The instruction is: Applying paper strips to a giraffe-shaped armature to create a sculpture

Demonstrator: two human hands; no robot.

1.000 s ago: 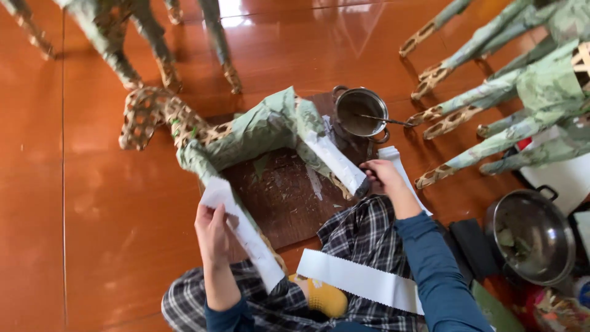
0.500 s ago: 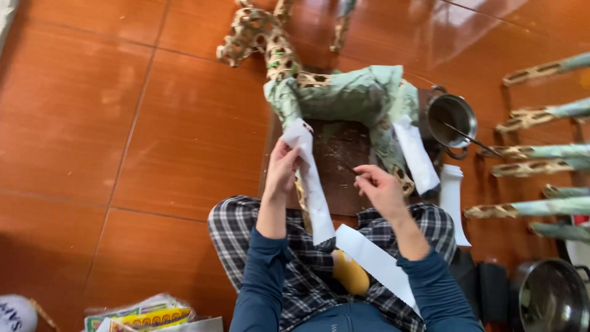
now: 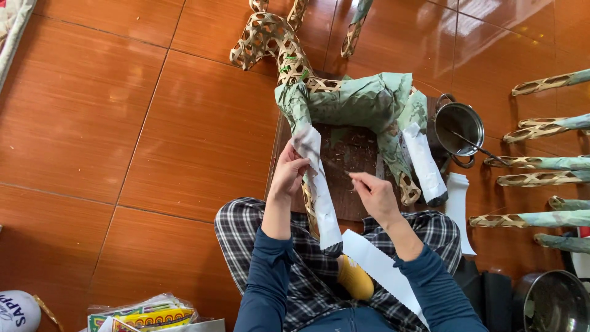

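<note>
The left hand [image 3: 289,175] pinches a white paper strip [image 3: 319,190] against the front leg of the woven frame [image 3: 344,101]. The right hand [image 3: 375,193] is just beside, fingers loosely curled and holding nothing, over the dark board [image 3: 350,150]. A pot [image 3: 458,123] stands further right.

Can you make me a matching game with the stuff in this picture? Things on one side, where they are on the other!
Things:
1. left hand
2. small metal pot
3. white paper strip
4. yellow sock

Places:
A. beside the woven animal frame, with a stick resting in it
B. peeking out between the checked trouser legs
C. pressing paper onto the frame's front leg
D. hanging down along the frame's front leg

Pairs: 1-C, 2-A, 3-D, 4-B
</note>
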